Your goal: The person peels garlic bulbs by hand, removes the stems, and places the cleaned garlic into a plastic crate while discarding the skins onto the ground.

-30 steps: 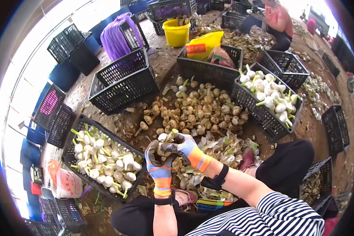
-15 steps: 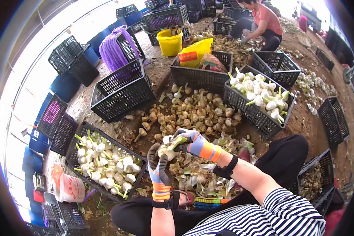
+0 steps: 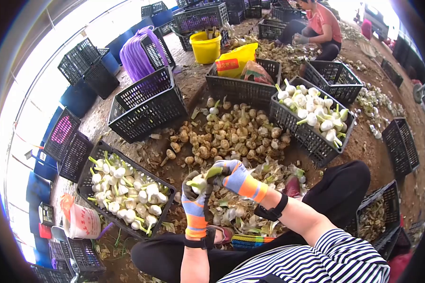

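Note:
A garlic bulb (image 3: 198, 182) with a green stalk is held between my gloved hands, above a heap of peeled skins (image 3: 241, 203). My left hand (image 3: 193, 203) is closed around the white bulb from below. My right hand (image 3: 232, 175) pinches the green stalk and outer skin at the top. Beyond my hands lies a pile of unpeeled, brownish garlic (image 3: 241, 134) on the ground. To the left, a black crate (image 3: 84, 185) holds clean white bulbs with trimmed stalks. A second black crate (image 3: 311, 144) of white bulbs stands at the right.
An upright black crate (image 3: 146, 111) stands at the back left, near a yellow bucket (image 3: 205, 51). A crate with a yellow bag (image 3: 238, 60) is behind the pile. A person (image 3: 322, 28) works at the far right. A white bucket (image 3: 84, 222) sits at lower left.
My right hand has turned and drawn closer over the garlic bulb, its fingers now lower on the stalk. My left hand still grips the bulb, now tilted and more covered.

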`<state>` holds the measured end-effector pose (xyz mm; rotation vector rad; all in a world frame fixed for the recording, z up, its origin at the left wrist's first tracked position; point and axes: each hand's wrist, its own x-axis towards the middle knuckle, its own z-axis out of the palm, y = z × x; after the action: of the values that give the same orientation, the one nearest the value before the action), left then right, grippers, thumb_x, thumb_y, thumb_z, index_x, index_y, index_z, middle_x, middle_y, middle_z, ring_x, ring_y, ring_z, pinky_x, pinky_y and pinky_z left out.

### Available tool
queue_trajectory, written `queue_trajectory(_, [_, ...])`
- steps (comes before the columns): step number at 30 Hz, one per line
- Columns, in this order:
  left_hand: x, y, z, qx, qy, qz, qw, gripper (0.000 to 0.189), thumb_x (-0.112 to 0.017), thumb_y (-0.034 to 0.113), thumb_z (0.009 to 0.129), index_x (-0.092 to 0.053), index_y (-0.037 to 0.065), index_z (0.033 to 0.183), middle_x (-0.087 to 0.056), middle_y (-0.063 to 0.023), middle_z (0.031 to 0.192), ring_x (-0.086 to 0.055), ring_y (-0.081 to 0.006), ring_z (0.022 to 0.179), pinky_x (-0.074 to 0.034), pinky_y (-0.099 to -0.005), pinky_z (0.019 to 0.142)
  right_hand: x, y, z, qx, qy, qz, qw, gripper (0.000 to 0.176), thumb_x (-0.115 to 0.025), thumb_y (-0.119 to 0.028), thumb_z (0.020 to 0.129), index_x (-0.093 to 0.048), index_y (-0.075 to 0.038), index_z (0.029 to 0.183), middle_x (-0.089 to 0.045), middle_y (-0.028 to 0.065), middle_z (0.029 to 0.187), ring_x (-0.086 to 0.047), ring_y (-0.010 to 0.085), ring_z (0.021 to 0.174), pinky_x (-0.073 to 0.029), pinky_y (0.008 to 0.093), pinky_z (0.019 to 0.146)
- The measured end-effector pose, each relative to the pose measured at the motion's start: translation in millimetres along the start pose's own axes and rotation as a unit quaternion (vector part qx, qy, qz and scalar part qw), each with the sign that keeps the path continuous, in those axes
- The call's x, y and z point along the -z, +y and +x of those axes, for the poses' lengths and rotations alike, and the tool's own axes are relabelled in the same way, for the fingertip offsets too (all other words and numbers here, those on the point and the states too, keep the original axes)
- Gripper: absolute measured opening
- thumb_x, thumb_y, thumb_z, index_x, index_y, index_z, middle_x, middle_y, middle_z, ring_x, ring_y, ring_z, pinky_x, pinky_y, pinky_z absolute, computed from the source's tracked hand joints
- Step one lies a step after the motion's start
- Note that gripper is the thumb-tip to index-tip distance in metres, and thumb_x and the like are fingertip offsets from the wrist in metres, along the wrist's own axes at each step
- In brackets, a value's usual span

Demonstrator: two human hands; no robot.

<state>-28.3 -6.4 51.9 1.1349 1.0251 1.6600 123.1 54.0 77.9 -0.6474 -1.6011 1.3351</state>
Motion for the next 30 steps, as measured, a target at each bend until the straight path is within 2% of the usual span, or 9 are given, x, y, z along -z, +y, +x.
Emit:
queue_trajectory(2, [3.0, 7.2, -0.2, 0.043, 0.008, 0.020, 0.999, 0.060, -0.075, 0.011, 0.077, -0.044, 0.002, 0.128, -0.057, -0.0088, 0.109, -0.060, -0.0156, 0.093, -0.052, -0.0243, 0.076, 6.6, 5.4, 0.6, -0.211, 0.148, 0.169, 0.951, 0.019, -0.066, 0.005, 0.074, -0.068, 0.000, 0.092, -0.068, 0.0020, 0.088, -0.062, 0.0105, 0.074, -0.052, 0.0264, 0.069])
queue_trajectory(4, [7.4, 20.3, 0.2, 0.095, -0.018, -0.001, 0.995, 0.062, -0.075, 0.010, 0.076, -0.044, 0.002, 0.129, -0.057, -0.0076, 0.110, -0.060, -0.0145, 0.091, -0.052, -0.0241, 0.076, 31.6, 26.6, 7.2, -0.257, 0.222, 0.248, 0.907, 0.028, -0.068, -0.002, 0.074, -0.065, 0.001, 0.102, -0.068, 0.0109, 0.093, -0.067, 0.0217, 0.082, -0.053, 0.0333, 0.078])
queue_trajectory(5, [8.1, 19.8, -0.7, 0.079, -0.020, -0.034, 0.996, 0.065, -0.074, 0.003, 0.074, -0.042, 0.002, 0.130, -0.057, -0.0071, 0.110, -0.059, -0.0148, 0.090, -0.053, -0.0260, 0.077, 39.8, 27.7, 9.0, -0.250, 0.132, -0.059, 0.957, 0.031, -0.069, -0.007, 0.074, -0.065, -0.001, 0.104, -0.066, 0.0140, 0.099, -0.065, 0.0269, 0.088, -0.051, 0.0352, 0.082])
queue_trajectory(7, [5.7, 17.5, -2.0, 0.063, -0.012, -0.042, 0.997, 0.073, -0.073, -0.005, 0.070, -0.039, 0.002, 0.134, -0.054, -0.0066, 0.115, -0.056, -0.0157, 0.096, -0.051, -0.0278, 0.081, 40.6, 34.3, 0.5, -0.175, 0.017, -0.482, 0.858, 0.035, -0.069, -0.020, 0.076, -0.065, -0.009, 0.109, -0.061, 0.0176, 0.110, -0.059, 0.0352, 0.101, -0.047, 0.0372, 0.090])
queue_trajectory(12, [10.4, -1.0, 3.2, 0.034, -0.049, 0.142, 0.988, 0.079, -0.074, -0.007, 0.066, -0.039, 0.003, 0.136, -0.047, -0.0073, 0.117, -0.052, -0.0174, 0.105, -0.047, -0.0283, 0.089, 11.9, -46.6, 12.4, -0.040, -0.132, -0.282, 0.949, 0.036, -0.072, -0.021, 0.071, -0.067, -0.009, 0.104, -0.060, 0.0111, 0.106, -0.060, 0.0288, 0.097, -0.048, 0.0364, 0.082])
queue_trajectory(16, [-4.8, 13.6, 0.7, -0.002, -0.063, 0.197, 0.978, 0.080, -0.073, -0.008, 0.066, -0.038, 0.005, 0.136, -0.047, -0.0074, 0.118, -0.052, -0.0182, 0.107, -0.046, -0.0293, 0.089, -10.1, -65.1, 23.6, -0.035, -0.240, -0.533, 0.810, 0.028, -0.063, -0.015, 0.067, -0.065, -0.005, 0.093, -0.058, 0.0141, 0.095, -0.059, 0.0301, 0.089, -0.048, 0.0373, 0.076])
queue_trajectory(19, [-0.9, 11.2, -2.5, -0.038, -0.068, 0.235, 0.969, 0.080, -0.073, -0.007, 0.067, -0.036, 0.004, 0.137, -0.048, -0.0073, 0.119, -0.052, -0.0180, 0.107, -0.046, -0.0296, 0.090, -15.9, -74.6, 29.2, -0.060, -0.243, -0.541, 0.803, 0.029, -0.063, -0.014, 0.066, -0.062, -0.003, 0.093, -0.057, 0.0160, 0.096, -0.059, 0.0311, 0.089, -0.048, 0.0382, 0.077])
queue_trajectory(26, [13.2, -4.9, 2.7, -0.050, 0.096, -0.008, 0.994, 0.054, -0.067, 0.007, 0.082, -0.041, 0.002, 0.129, -0.056, -0.0089, 0.113, -0.057, -0.0174, 0.099, -0.049, -0.0275, 0.085, -21.2, -15.4, 18.2, -0.123, -0.025, -0.151, 0.980, 0.022, -0.064, -0.017, 0.075, -0.061, 0.000, 0.090, -0.060, 0.0176, 0.089, -0.059, 0.0338, 0.090, -0.047, 0.0372, 0.077])
queue_trajectory(30, [6.3, 7.3, 0.1, 0.048, 0.186, -0.027, 0.981, 0.038, -0.062, 0.019, 0.088, -0.051, 0.001, 0.120, -0.060, -0.0097, 0.105, -0.058, -0.0149, 0.091, -0.048, -0.0232, 0.074, -27.8, -2.4, 15.0, 0.002, 0.014, -0.323, 0.946, 0.022, -0.063, -0.015, 0.074, -0.058, -0.001, 0.090, -0.058, 0.0182, 0.092, -0.057, 0.0366, 0.088, -0.047, 0.0410, 0.076])
